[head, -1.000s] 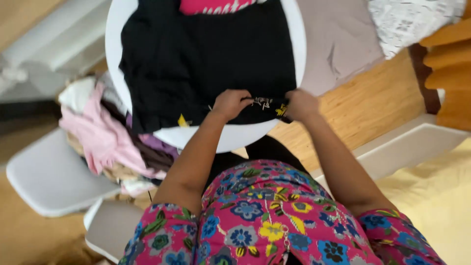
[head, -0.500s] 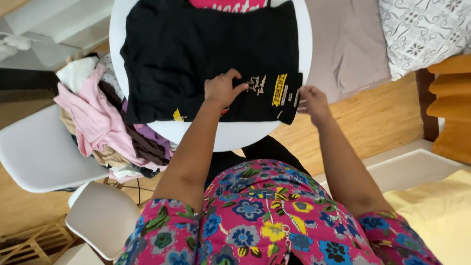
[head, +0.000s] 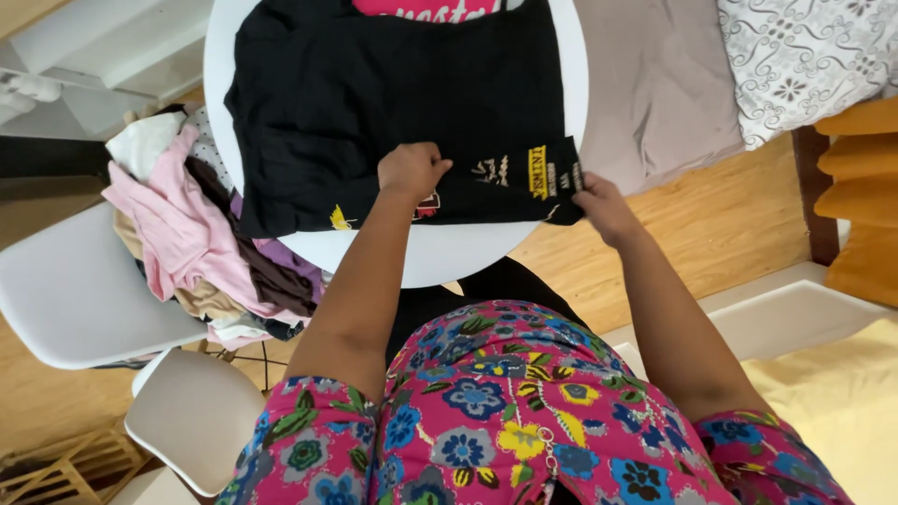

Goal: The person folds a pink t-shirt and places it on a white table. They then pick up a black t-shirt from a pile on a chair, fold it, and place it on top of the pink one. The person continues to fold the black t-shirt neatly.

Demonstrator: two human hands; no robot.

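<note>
Black knit fabric covers most of the round white worktop [head: 440, 266] in the upper middle of the frame: a dark garment [head: 393, 103] spread flat, with small printed marks in yellow, white and red along its near edge and a pink patch showing at the top edge of the frame.

Left hand [head: 412, 171] rests on the cloth near the middle of that near edge, its fingers curled into a loose fist that presses the fabric down; whether any cloth is pinched inside the curl cannot be told. Right hand [head: 603, 208] is at the garment's lower right corner, where the cloth hangs just past the worktop rim, its fingers closed on the edge of the fabric.

By its look the garment is light, soft and limp, with no stiffness of its own. It would sag and crease wherever it is unsupported, and would likely slide easily on the smooth worktop. Hems and corners seem the surest places to take hold, one hand pinning while the other pulls.

At the left of the frame a heap of mixed clothes [head: 201, 243], pink, white and brown, lies on a white chair [head: 65, 299]. A bed with a patterned pillow [head: 804, 56] fills the upper right.
</note>
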